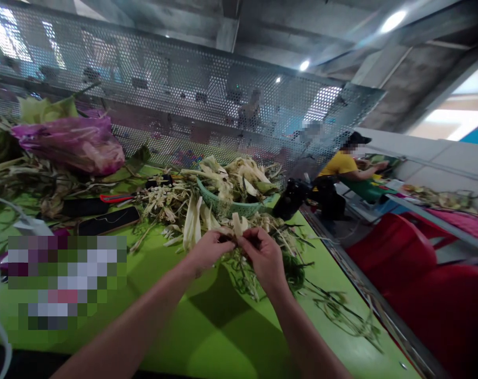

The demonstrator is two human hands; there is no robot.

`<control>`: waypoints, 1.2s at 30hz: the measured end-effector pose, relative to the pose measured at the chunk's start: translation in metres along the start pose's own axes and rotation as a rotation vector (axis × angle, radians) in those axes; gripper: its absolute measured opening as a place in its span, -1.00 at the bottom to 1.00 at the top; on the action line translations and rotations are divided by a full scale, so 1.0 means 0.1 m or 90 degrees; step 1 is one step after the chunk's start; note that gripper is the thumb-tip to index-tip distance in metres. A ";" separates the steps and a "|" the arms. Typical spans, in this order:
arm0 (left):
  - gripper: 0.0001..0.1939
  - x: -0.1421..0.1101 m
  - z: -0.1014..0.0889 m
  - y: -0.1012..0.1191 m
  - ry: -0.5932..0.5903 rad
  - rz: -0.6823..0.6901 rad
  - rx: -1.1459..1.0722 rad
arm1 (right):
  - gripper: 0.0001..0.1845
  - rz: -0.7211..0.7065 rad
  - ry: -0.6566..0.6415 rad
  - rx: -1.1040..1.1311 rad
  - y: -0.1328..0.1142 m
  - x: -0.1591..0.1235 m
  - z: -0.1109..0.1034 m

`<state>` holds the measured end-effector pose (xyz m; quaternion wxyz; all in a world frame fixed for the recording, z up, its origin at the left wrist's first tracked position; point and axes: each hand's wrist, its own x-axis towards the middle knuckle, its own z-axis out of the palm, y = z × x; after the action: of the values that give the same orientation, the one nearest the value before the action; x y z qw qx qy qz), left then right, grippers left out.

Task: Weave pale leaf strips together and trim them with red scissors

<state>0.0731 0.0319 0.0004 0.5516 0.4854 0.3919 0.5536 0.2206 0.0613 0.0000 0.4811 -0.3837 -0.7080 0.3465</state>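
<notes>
A pale strip of dried husk (237, 225) stands up between my two hands above the green table. My left hand (210, 248) pinches its lower left side, fingers pressed together. On the other side my right hand (263, 254) grips the same strip with thumb and curled fingers; its lower end is hidden by them. Just beyond the hands, a green plastic basket (239, 208) is heaped with dry husks (242, 176). Long pale husks (192, 223) hang down at its left. Thin green and brown stems (244, 276) lie beneath my hands.
Left on the green table (163, 326) lie a phone (109, 220), a red-handled cutter (116, 198) and a purple plastic bag (75, 145). A black camera-like object (290, 197) stands beside the basket. Behind rises a perforated metal screen (175, 100). Red chairs (396, 247) and a person in yellow (339, 164) are right.
</notes>
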 end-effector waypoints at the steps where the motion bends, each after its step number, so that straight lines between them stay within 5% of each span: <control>1: -0.84 0.00 0.00 0.00 -0.004 0.017 0.006 | -0.81 0.015 0.007 0.018 0.01 0.00 0.01; 8: -0.81 -0.01 0.06 -0.02 -0.031 0.031 0.050 | -0.80 0.066 0.037 0.064 -0.03 -0.01 0.02; 20: -0.83 -0.03 0.05 0.04 0.137 -0.026 0.020 | -0.86 0.049 0.004 0.163 0.02 0.00 0.05; 28: -0.73 -0.07 0.06 0.01 0.202 -0.016 0.068 | -0.79 0.146 -0.028 0.249 -0.10 -0.01 0.09; 36: -0.79 -0.06 0.05 0.07 0.106 -0.006 -0.004 | -0.78 0.311 -0.050 0.460 0.03 0.01 0.09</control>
<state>0.0758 0.0247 0.0079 0.5212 0.4342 0.4373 0.5905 0.2127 0.0627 -0.0042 0.4608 -0.3335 -0.4476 0.6900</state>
